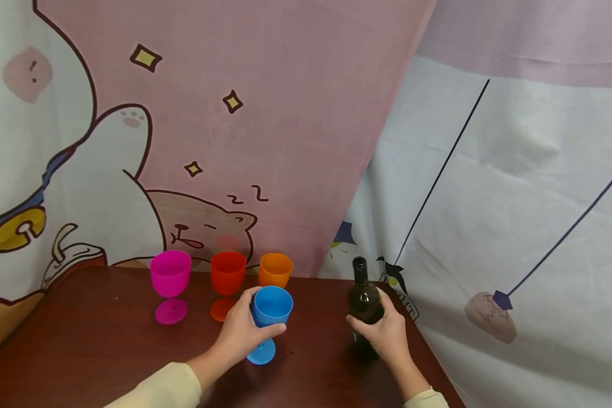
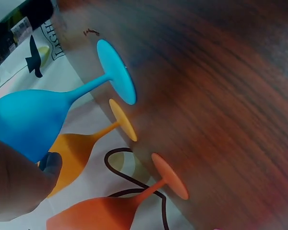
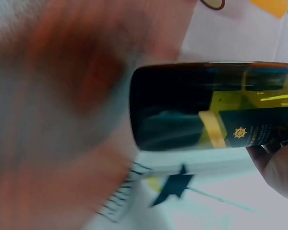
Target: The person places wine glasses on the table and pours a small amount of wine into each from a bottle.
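Observation:
My left hand (image 1: pixel 242 328) grips a blue plastic goblet (image 1: pixel 272 309) by its bowl, fingers on the far side and thumb in front. Upright, the goblet has its round foot (image 2: pixel 116 72) close to the tabletop in the left wrist view. To the right, my right hand (image 1: pixel 390 332) holds a dark green glass wine bottle (image 1: pixel 363 300) around its body, neck up. Its dark label (image 3: pixel 257 127) with a gold wheel emblem shows in the right wrist view. Behind the blue goblet stand an orange goblet (image 1: pixel 275 270) and a red goblet (image 1: pixel 228 273).
A magenta goblet (image 1: pixel 170 275) stands left of the red one, in a row along the back of the brown wooden table (image 1: pixel 81 340). A printed cloth (image 1: pixel 306 141) with cartoon animals hangs behind the table and along its right side.

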### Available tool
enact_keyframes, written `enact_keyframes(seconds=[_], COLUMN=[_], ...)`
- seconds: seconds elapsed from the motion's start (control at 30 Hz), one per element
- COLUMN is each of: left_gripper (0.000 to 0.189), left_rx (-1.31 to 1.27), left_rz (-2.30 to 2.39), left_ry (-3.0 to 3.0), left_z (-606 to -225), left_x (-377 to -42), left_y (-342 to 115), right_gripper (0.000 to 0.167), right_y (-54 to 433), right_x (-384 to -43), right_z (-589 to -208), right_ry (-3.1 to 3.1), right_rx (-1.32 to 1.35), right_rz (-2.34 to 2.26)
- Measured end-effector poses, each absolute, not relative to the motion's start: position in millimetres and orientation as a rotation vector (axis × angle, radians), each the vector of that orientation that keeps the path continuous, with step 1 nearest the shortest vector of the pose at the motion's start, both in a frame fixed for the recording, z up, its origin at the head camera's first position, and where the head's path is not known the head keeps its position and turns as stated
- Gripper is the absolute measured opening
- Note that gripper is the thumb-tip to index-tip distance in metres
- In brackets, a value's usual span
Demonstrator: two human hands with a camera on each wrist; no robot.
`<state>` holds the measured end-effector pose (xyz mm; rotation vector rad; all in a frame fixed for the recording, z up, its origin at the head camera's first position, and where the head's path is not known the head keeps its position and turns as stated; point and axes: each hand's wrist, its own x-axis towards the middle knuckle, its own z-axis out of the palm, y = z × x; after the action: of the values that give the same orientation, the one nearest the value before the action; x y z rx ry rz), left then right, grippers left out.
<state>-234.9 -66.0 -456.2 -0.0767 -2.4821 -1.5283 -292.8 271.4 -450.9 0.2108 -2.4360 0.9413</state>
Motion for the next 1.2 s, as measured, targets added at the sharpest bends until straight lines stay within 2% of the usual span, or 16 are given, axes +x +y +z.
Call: enact_keyframes(seconds=[0.17,0.6,1.2], left_gripper=[0.098,0.097,0.097], left_rx=[-0.084,-0.093,-0.092], left_rz=[-1.549,-1.572,-1.596], left_ry=[-2.462,-2.445,-2.448], left_z=[-459.6,-462.0,-464.2], left_x=[-236.6,-237.9,-237.5], left_y=[-66.5,-66.8,-67.3], right_gripper=[0.091,0.093,0.097], right_y=[256.6,242.9,232.3], right_x=[-286.9,-288.8,-294.1], right_z=[-431.8,-387.7,-373.4], right_ry=[-2.443,-2.279,-2.191], right_rx=[0.444,0.814,0.933], right_rz=[0.654,0.087,-0.187])
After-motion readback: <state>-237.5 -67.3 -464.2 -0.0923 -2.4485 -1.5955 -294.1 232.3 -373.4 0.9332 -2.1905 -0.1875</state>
